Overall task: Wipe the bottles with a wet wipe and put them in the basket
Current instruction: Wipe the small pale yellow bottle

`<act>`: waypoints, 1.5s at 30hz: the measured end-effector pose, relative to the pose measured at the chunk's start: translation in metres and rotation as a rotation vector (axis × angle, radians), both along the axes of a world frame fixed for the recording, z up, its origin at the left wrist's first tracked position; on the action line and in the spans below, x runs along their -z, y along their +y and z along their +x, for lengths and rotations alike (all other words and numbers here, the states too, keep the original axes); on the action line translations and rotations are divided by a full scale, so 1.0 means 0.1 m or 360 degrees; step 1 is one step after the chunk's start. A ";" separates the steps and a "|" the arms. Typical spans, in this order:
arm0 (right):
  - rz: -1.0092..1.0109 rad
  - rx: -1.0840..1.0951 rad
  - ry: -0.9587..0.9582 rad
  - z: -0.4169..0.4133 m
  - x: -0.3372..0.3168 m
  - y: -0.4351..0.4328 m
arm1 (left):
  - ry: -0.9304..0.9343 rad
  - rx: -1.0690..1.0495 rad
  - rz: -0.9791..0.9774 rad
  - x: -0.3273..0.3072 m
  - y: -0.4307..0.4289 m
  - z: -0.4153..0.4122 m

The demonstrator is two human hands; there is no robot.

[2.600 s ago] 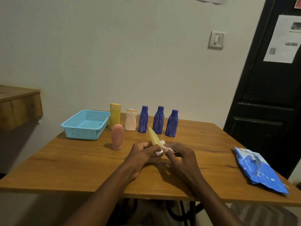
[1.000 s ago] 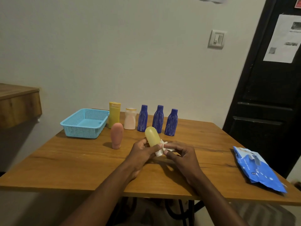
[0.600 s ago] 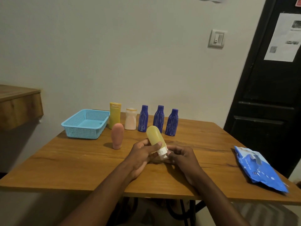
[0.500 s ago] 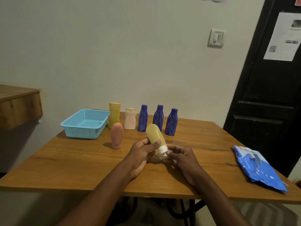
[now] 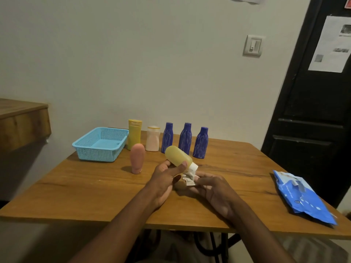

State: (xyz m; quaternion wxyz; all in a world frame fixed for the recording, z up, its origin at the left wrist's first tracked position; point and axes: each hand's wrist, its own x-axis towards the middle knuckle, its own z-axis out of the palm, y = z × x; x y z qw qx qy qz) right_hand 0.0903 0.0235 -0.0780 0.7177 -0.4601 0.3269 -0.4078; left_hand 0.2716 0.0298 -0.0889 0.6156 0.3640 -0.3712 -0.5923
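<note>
The left hand (image 5: 165, 179) fingers hold the rounded yellow plastic bottle (image 5: 177, 156) tilted; the right hand (image 5: 214, 188) fingers pinch a crumpled white wet wipe (image 5: 189, 176) at its cap (image 5: 193, 166). Rotating it should reach every side.

Basket (image 5: 100, 144) far left on table (image 5: 95, 186), five-bottle row (image 5: 168, 138) right of it, upright tube (image 5: 137, 158) in front, another bottle (image 5: 178, 156) centre, before the row, wipe pack (image 5: 302, 196) near right edge

There are seven bottles: three blue bottles (image 5: 167, 138) (image 5: 185, 139) (image 5: 200, 143), two yellow bottles (image 5: 134, 134) (image 5: 177, 156), one pink bottle (image 5: 137, 158) and one cream bottle (image 5: 152, 140). There is one basket (image 5: 96, 156), one wipe (image 5: 189, 177), one blue pack (image 5: 303, 196), one table (image 5: 91, 188) and two hands (image 5: 165, 180) (image 5: 213, 189).
</note>
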 end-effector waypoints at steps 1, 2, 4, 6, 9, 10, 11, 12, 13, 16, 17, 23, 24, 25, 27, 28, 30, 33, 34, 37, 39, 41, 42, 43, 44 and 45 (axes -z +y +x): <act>0.0012 0.0080 -0.0036 0.01 0.01 -0.02 | -0.0013 -0.0062 0.0012 0.01 -0.01 0.01; 0.0020 0.0172 -0.0077 0.01 0.02 -0.03 | -0.0031 -0.0113 0.0018 0.02 -0.01 0.02; -0.0024 0.0322 -0.0097 0.02 0.03 -0.04 | -0.0066 -0.0144 0.0024 0.02 -0.02 0.03; -0.0122 0.0415 -0.0021 0.04 0.04 -0.02 | -0.0078 -0.0114 0.0036 0.03 -0.01 0.02; -0.0239 0.0604 0.0118 0.07 0.07 0.01 | -0.0088 -0.0045 0.0046 0.03 0.02 0.00; -0.0274 0.0645 0.0161 0.07 0.07 0.01 | -0.0116 -0.0037 0.0037 0.03 0.02 -0.01; -0.0298 0.0657 0.0195 0.08 0.07 0.02 | -0.0139 -0.0040 0.0027 0.04 0.01 -0.01; -0.0307 0.0645 0.0212 0.08 0.06 0.03 | -0.0149 -0.0054 0.0017 0.04 0.01 -0.01; -0.0304 0.0615 0.0215 0.08 0.05 0.04 | -0.0143 -0.0077 0.0011 0.05 0.00 -0.01; -0.0333 0.0508 0.0218 0.10 0.03 0.08 | -0.0088 -0.0131 -0.0003 0.05 0.00 0.00; -0.0369 0.0502 0.0203 0.10 0.03 0.09 | -0.0066 -0.0129 -0.0006 0.04 0.00 0.01; -0.0452 0.0670 0.0211 0.08 0.08 0.05 | -0.0067 -0.0067 -0.0004 0.03 0.01 -0.01; -0.0446 0.0661 0.0265 0.08 0.09 0.04 | -0.0070 -0.0056 -0.0009 0.03 0.02 -0.01; -0.0438 0.0633 0.0315 0.09 0.10 0.02 | -0.0068 -0.0052 -0.0014 0.03 0.02 -0.01; -0.0449 0.0564 0.0368 0.09 0.09 0.03 | -0.0063 -0.0074 -0.0008 0.03 0.02 0.00; -0.0471 0.0545 0.0360 0.09 0.09 0.03 | -0.0058 -0.0086 -0.0003 0.03 0.02 0.01; -0.0526 0.0568 0.0293 0.08 0.08 0.05 | -0.0043 -0.0091 0.0004 0.02 0.01 0.01; -0.0603 0.0693 0.0280 0.07 0.11 0.03 | -0.0069 -0.0106 0.0009 0.02 0.03 0.00; -0.0593 0.0714 0.0297 0.07 0.12 0.01 | -0.0085 -0.0105 0.0012 0.02 0.03 -0.01; -0.0453 0.0610 0.0378 0.07 0.13 -0.02 | -0.0133 -0.0077 0.0006 0.03 0.04 -0.01; -0.0425 0.0505 0.0446 0.07 0.13 -0.02 | -0.0136 -0.0082 0.0006 0.03 0.04 0.00; -0.0452 0.0485 0.0432 0.07 0.12 -0.01 | -0.0116 -0.0093 0.0006 0.03 0.03 0.00; -0.0479 0.0499 0.0393 0.06 0.11 0.01 | -0.0103 -0.0096 0.0004 0.03 0.03 0.00; -0.0500 0.0521 0.0337 0.05 0.10 0.02 | -0.0097 -0.0099 0.0001 0.03 0.02 0.00; -0.0515 0.0544 0.0284 0.04 0.10 0.03 | -0.0100 -0.0099 0.0000 0.03 0.02 0.01; -0.0524 0.0570 0.0257 0.04 0.11 0.03 | -0.0109 -0.0099 0.0003 0.04 0.02 0.01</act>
